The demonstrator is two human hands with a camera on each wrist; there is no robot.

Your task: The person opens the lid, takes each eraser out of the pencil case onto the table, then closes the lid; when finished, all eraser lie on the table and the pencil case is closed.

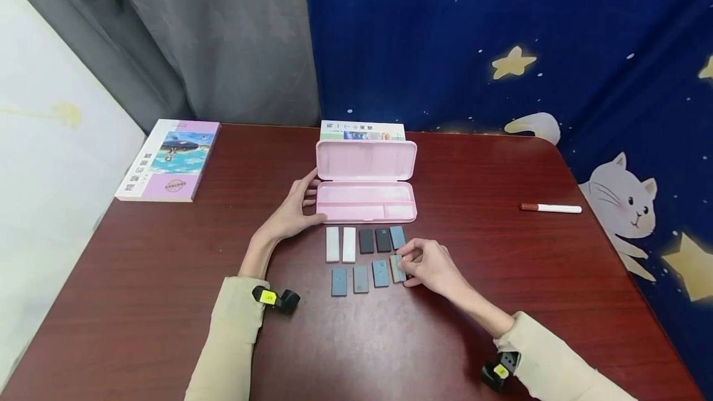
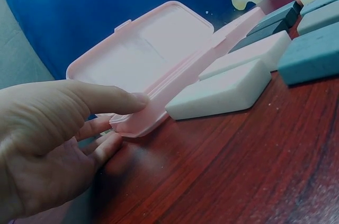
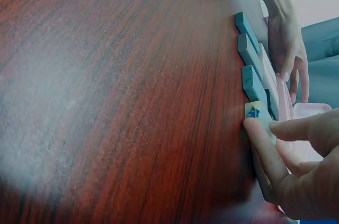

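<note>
A pink pencil case lies with its lid raised. My left hand holds the left end of the case, thumb at the near corner and fingers along the side. Two rows of erasers lie in front: two white erasers, two dark erasers and a blue-grey eraser behind, more grey-blue erasers nearer. At the right end of the near row, my right hand pinches a yellow-and-blue eraser between thumb and fingers. In the right wrist view, a small blue mark shows on its end.
Behind the raised lid lies a book, partly hidden. Another book rests at the table's far left. A white marker with a brown cap lies to the right. Curtains hang along the table's back edge.
</note>
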